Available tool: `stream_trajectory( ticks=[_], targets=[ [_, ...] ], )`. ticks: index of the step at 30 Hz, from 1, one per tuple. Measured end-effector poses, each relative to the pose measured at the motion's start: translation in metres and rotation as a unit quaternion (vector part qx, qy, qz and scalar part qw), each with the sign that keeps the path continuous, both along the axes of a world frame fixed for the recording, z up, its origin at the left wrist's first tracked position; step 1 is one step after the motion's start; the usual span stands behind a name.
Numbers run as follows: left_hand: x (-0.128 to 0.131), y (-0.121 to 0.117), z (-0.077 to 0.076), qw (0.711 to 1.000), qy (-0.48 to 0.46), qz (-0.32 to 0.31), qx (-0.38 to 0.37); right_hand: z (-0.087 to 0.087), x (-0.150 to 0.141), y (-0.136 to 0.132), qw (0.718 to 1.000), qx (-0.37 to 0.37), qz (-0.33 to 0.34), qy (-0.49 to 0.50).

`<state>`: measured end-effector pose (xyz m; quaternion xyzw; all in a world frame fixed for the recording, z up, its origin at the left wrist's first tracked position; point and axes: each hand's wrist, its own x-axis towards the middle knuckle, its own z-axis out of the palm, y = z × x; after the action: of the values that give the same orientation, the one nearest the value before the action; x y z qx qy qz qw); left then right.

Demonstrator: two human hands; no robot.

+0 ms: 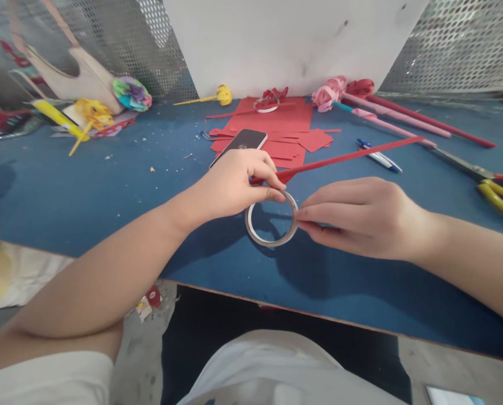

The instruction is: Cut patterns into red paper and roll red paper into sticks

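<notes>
A narrow roll of tape point(271, 243) is held upright just above the blue table, between both hands. My left hand point(243, 183) is closed, its thumb and fingertips at the top of the ring. A thin red paper stick point(352, 156) also runs from those fingers, slanting up to the right, with a wider red piece near its held end. My right hand point(361, 216) pinches the right edge of the roll; its fingertips are partly hidden. Behind my left hand lie a phone point(247, 138) and red paper strips point(276, 147).
Scissors point(479, 171) and pens point(380, 156) lie to the right on the blue table point(120, 208). Pink and red paper flowers point(329, 93) on sticks rest at the back right. Yellow flowers point(93, 112) and a beige bag point(78, 79) are at the left. A white board point(293, 45) stands behind.
</notes>
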<state>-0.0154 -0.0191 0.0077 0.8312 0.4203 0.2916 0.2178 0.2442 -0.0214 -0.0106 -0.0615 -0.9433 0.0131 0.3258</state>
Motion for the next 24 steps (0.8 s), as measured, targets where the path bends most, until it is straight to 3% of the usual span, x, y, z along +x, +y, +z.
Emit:
stream_trajectory(
  ticks=[9,24],
  targets=[
    [0.001,-0.001,-0.001,1.000,0.010,0.001,0.003,-0.006,-0.008,-0.008,0.998,-0.050,-0.041,0.003],
    [0.004,-0.003,-0.004,0.999,-0.013,0.028,0.019,-0.006,-0.008,-0.012,0.996,-0.032,-0.066,0.042]
  ],
)
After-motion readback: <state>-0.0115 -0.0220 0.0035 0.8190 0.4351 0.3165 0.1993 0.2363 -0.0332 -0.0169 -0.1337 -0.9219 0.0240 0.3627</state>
